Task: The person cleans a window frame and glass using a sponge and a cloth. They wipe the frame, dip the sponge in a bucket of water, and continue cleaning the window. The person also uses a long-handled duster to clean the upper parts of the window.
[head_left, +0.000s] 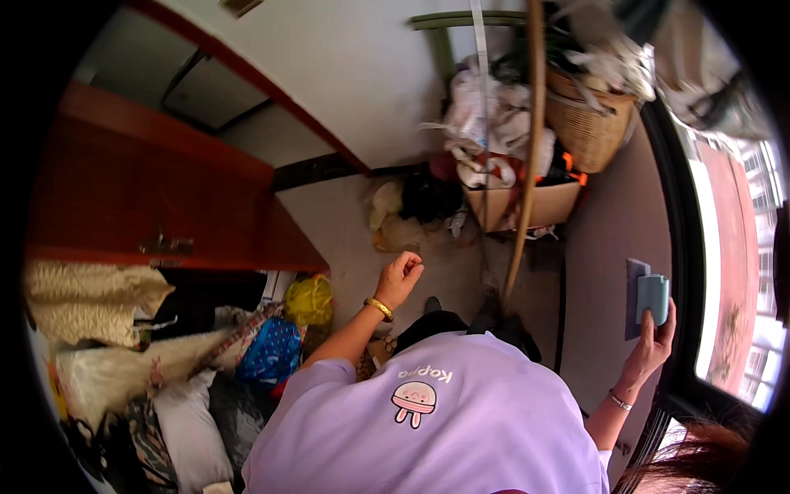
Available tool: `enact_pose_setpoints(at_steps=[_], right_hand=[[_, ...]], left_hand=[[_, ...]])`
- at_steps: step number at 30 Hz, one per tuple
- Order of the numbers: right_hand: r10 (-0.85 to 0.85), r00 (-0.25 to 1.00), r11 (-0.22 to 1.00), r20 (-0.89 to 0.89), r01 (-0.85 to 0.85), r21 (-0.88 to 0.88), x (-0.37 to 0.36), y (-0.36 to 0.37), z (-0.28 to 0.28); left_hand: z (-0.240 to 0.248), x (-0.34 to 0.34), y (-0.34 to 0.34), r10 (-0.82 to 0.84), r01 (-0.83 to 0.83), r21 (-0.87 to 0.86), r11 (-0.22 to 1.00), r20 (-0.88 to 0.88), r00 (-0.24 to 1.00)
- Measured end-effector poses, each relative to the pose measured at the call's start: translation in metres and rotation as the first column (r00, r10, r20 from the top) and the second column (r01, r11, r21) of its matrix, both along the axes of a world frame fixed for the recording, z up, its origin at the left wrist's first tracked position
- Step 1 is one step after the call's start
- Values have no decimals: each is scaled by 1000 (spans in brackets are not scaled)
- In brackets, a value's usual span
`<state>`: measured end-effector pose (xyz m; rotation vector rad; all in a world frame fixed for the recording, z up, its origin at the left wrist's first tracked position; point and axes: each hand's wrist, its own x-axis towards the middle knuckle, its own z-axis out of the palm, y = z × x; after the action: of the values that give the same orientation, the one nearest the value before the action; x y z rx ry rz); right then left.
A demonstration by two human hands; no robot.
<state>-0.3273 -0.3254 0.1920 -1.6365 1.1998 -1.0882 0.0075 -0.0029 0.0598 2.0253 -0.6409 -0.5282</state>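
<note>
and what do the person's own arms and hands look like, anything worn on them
Both are ungloved. The left hand has a gold-coloured bangle at its wrist; the right hand has a slimmer, silver-coloured bracelet. The lilac left sleeve is short, ending near the elbow.

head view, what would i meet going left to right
Cream textured cloth, yellow plastic bag, left hand wearing a gold-coloured bangle, long tan wooden pole, right hand holding a light-blue rounded object.

Short white word (425, 375), upside down in view, on lilac shirt (510, 395).
</note>
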Motion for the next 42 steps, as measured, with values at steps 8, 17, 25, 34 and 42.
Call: enact_pose_setpoints(at_steps=[8,17,25,34,42], right_hand=[[409,876,803,255,-479,355,188,119,-31],[529,526,177,666,-836,519,366,212,-27],[625,425,-16,654,-831,556,453,257,-32],[826,507,314,246,-777,545,535,247,-79],[872,445,255,203,-768,587,646,284,-75]], left_hand=[[-37,44,189,365,-351,163,922,-67,928],[-31,24,319,775,-816,40,577,-343,531],[-48,32,356,844,-927,-91,363,-390,369],[-74,195,379,940,-927,-157,341,25,341],[-61,395,406,973,-965,231,-124,220,-72]])
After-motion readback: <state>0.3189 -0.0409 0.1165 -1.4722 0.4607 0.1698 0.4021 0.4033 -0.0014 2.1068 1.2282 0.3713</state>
